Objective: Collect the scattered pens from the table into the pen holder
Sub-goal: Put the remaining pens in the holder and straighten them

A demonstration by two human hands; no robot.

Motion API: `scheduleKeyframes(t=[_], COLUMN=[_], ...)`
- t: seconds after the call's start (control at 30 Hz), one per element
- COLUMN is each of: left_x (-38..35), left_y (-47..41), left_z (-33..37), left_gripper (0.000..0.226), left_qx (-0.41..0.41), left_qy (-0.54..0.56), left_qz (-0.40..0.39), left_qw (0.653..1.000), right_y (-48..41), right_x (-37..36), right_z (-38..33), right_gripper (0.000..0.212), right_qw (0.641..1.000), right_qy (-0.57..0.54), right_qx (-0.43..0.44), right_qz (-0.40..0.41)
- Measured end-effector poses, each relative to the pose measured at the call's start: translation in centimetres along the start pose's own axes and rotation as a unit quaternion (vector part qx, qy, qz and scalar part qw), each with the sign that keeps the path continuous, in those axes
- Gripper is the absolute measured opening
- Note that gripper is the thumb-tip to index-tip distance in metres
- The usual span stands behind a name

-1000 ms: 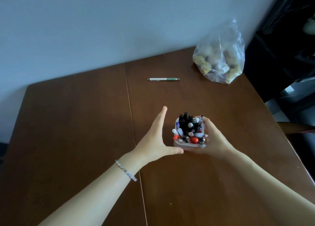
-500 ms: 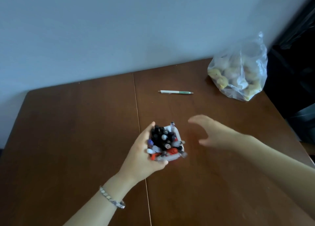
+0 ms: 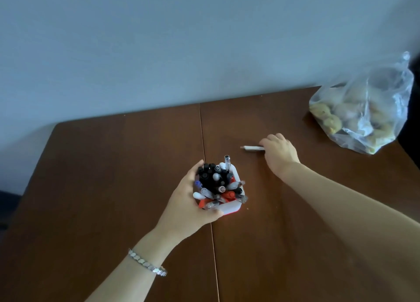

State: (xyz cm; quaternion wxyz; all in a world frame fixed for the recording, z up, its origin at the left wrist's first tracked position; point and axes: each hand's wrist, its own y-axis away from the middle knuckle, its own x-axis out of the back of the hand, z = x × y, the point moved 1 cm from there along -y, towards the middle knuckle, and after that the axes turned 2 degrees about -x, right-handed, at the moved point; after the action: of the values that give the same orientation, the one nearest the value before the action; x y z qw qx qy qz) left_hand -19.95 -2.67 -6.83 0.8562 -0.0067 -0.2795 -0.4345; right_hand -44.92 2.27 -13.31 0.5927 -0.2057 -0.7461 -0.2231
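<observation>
Your counter (image 3: 113, 188) is nearly bare, with a plastic bag (image 3: 361, 110) at its far right corner, clear of the work. Your left hand (image 3: 188, 206) wraps the packed pen holder (image 3: 229, 207). Your right hand (image 3: 280, 152) curls over the last pen (image 3: 252, 148), which lies left-right, beyond the holder to its right; whether it's gripped yet, I cannot tell.
</observation>
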Motion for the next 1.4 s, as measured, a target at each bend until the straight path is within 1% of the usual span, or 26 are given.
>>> scheduleKeyframes(t=[0.03,0.1,0.13,0.17,0.23,0.27,0.3,0.33,0.43,0.47,0.53,0.63,0.7,0.77,0.87,0.9,0.97,1.03,1.1,1.13,1.17,1.2,1.23,1.3,1.33,1.4], left_x=[0.1,0.1,0.1,0.1,0.1,0.1,0.1,0.2,0.2,0.2,0.1,0.0,0.0,-0.1,-0.1,0.0,-0.1,-0.1,-0.2,-0.2,-0.2,-0.3,-0.4,-0.6,-0.6,-0.8], left_y=[0.0,-0.1,-0.2,-0.2,-0.1,-0.1,0.0,0.1,0.2,0.1,0.0,0.0,-0.1,-0.1,-0.2,-0.2,-0.2,-0.1,0.0,-0.1,-0.1,-0.2,-0.2,-0.3,-0.4,-0.3], left_z=[0.0,0.1,0.1,0.3,0.5,0.4,0.5,0.5,0.6,0.4,-0.1,-0.5,-0.6,-0.6,-0.6,-0.6,-0.5,-0.6,-0.7,-0.9,-1.1,-1.2,-1.3,-1.4,-1.6,-1.4], left_gripper=[0.089,0.07,0.061,0.054,0.046,0.048,0.051,0.055,0.057,0.059,0.064,0.074,0.073,0.069,0.074,0.075,0.073,0.076,0.08,0.081,0.08,0.079,0.078,0.076,0.075,0.071], left_qx=[-0.003,-0.01,-0.015,-0.023,-0.032,-0.033,-0.032,-0.03,-0.025,-0.022,-0.017,-0.012,-0.012,-0.016,-0.013,-0.011,-0.011,-0.015,-0.012,-0.01,-0.011,-0.013,-0.017,-0.023,-0.021,-0.022], left_qy=[0.008,0.011,0.009,0.013,0.028,0.034,0.038,0.038,0.043,0.042,0.042,0.043,0.047,0.057,0.058,0.063,0.073,0.07,0.067,0.07,0.074,0.077,0.076,0.067,0.066,0.079], left_qz=[-0.003,0.0,-0.002,-0.006,-0.012,-0.013,-0.012,-0.011,-0.018,-0.016,-0.009,-0.01,-0.01,-0.01,-0.012,-0.011,-0.01,-0.008,-0.004,-0.004,-0.004,-0.002,0.0,0.003,0.002,-0.003], left_qw=[1.0,1.0,1.0,1.0,0.999,0.999,0.999,0.999,0.999,0.999,0.999,0.999,0.999,0.998,0.998,0.998,0.997,0.997,0.998,0.998,0.997,0.997,0.997,0.997,0.998,0.997], right_y=[0.9,3.1,4.2,5.3,7.4,8.2,8.8,9.2,9.6,9.6,9.5,8.7,8.3,8.4,8.9,8.9,9.0,9.1,9.6,9.9,10.2,10.4,10.6,10.5,10.4,10.0], right_x=[0.5,2.5,4.0,5.7,8.8,9.9,10.7,11.0,9.8,9.1,8.1,7.9,7.8,7.8,8.4,8.7,9.1,8.8,8.3,7.9,7.7,7.6,7.5,7.0,6.8,6.6], right_z=[0.1,-0.3,-0.6,-1.1,-2.0,-2.6,-3.1,-3.7,-5.3,-5.7,-6.5,-7.1,-7.3,-7.6,-8.1,-8.3,-8.5,-8.3,-7.9,-7.7,-7.6,-7.5,-7.5,-7.4,-7.4,-7.3], right_gripper=[0.032,0.024,0.019,0.015,0.019,0.022,0.023,0.024,0.025,0.023,0.019,0.03,0.029,0.019,0.017,0.016,0.019,0.022,0.019,0.019,0.018,0.016,0.014,0.01,0.008,0.007], right_qw=[0.998,0.979,0.957,0.926,0.853,0.829,0.821,0.826,0.885,0.899,0.91,0.931,0.941,0.935,0.904,0.894,0.883,0.881,0.889,0.894,0.897,0.902,0.908,0.921,0.922,0.916], right_qy=[-0.057,-0.196,-0.275,-0.362,-0.506,-0.546,-0.562,-0.558,-0.462,-0.435,-0.412,-0.359,-0.327,-0.341,-0.419,-0.44,-0.457,-0.448,-0.407,-0.383,-0.373,-0.375,-0.381,-0.385,-0.385,-0.398], right_qx=[-0.005,-0.021,-0.032,-0.044,-0.04,-0.023,-0.002,0.017,0.038,0.039,0.041,0.059,0.077,0.086,0.085,0.085,0.087,0.083,0.092,0.1,0.101,0.086,0.059,0.005,-0.012,-0.031], right_qz=[0.004,0.051,0.081,0.103,0.123,0.118,0.1,0.078,0.031,0.016,-0.02,-0.027,-0.047,-0.054,-0.024,-0.005,0.061,0.129,0.189,0.21,0.215,0.198,0.16,0.063,0.04,0.032])
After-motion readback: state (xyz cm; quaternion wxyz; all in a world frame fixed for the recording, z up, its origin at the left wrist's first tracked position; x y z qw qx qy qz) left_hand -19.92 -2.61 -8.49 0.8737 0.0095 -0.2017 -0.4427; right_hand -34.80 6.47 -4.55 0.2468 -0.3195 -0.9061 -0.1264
